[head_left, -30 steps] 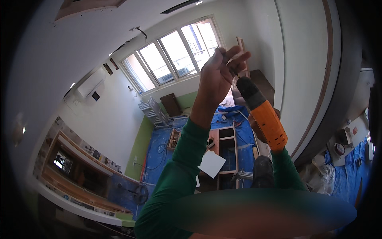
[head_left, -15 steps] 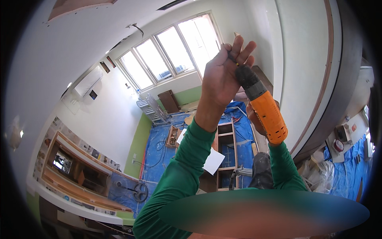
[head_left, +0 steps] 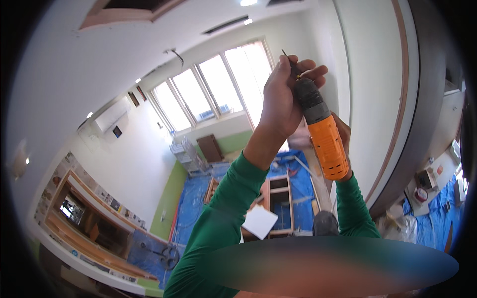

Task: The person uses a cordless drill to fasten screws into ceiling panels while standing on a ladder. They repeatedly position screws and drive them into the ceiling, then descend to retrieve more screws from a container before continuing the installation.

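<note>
My right hand [head_left: 344,128] grips an orange cordless drill [head_left: 329,149] from its far right side; the handle is mostly hidden. The drill tilts up and to the left, its black chuck [head_left: 308,93] pointing toward the ceiling. At the chuck's front my left hand [head_left: 285,97] pinches a dark, thin bit [head_left: 293,66] between thumb and forefinger, the other fingers loosely curled. The slim tip pokes out above the thumb, and a bit of yellow shows close to the chuck. Whether a screw sits on the tip I cannot tell.
Below lies blue sheeting [head_left: 198,198] with a wooden frame [head_left: 290,201], a white sheet [head_left: 260,222] and a folded ladder [head_left: 186,155]. A tall white panel [head_left: 375,89] stands close on my right. Windows [head_left: 213,84] fill the far wall; a ceiling opening [head_left: 134,6] is at upper left.
My view has tilted upward, showing more ceiling. The drill has turned a little more upright. Both hands keep hold, and the thin tip now shows clearly above my left thumb.
</note>
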The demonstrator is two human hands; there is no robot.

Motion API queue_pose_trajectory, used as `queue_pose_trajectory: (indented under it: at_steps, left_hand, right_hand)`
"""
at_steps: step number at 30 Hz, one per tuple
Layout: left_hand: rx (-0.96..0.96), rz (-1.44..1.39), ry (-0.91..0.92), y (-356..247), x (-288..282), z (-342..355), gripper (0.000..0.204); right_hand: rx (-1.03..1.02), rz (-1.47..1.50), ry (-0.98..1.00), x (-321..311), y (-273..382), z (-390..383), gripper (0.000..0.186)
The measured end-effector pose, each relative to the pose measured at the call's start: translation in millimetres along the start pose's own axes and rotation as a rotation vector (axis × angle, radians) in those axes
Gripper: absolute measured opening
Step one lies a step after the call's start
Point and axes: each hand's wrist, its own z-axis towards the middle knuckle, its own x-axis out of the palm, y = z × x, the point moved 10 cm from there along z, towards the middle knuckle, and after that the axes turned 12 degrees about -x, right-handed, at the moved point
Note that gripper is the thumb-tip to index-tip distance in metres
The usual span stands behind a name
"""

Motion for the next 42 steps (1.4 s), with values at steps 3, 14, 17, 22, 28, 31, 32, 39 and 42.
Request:
queue_pose_trajectory:
  at_steps: [3, 14, 17, 22, 28, 31, 32, 39, 42]
  left_hand:
    - [0.106, 0.127, 0.166, -36.6, 44.0, 21.5, 0.026]
    - [0.737, 1.108, -0.044, -192.6, 172.0, 81.4, 0.038]
    - [0.779, 1.019, -0.034, -213.6, 171.8, 96.6, 0.033]
    - [0.853, 0.951, 0.032, -226.6, 178.1, 103.9, 0.028]
    - [1.032, 1.184, 0.187, -223.7, 193.4, 91.3, 0.027]
    - [0.875, 1.051, 0.160, -224.5, 188.2, 99.0, 0.027]
    - [0.844, 1.041, 0.139, -224.4, 186.9, 101.2, 0.027]
    - [0.837, 1.059, 0.084, -224.4, 185.6, 99.7, 0.030]
    - [0.838, 1.048, 0.091, -224.2, 184.3, 103.4, 0.033]
  right_hand:
    - [-0.125, -0.002, -0.191, -7.0, 12.2, 46.3, 0.032]
    - [-0.582, 0.050, -0.264, -2.6, 0.6, 217.2, 0.027]
    - [-0.579, 0.027, -0.253, 0.3, 15.5, 230.9, 0.027]
    - [-0.657, 0.020, -0.270, 7.0, 17.1, 242.7, 0.031]
    - [-0.614, 0.133, -0.313, 14.5, 27.4, 243.5, 0.034]
    - [-0.576, 0.131, -0.312, 16.1, 25.6, 243.8, 0.035]
    - [-0.567, 0.139, -0.315, 17.4, 23.1, 244.3, 0.035]
    - [-0.502, 0.186, -0.278, 18.5, 20.6, 246.5, 0.036]
    - [-0.538, 0.162, -0.275, 19.1, 21.5, 244.2, 0.036]
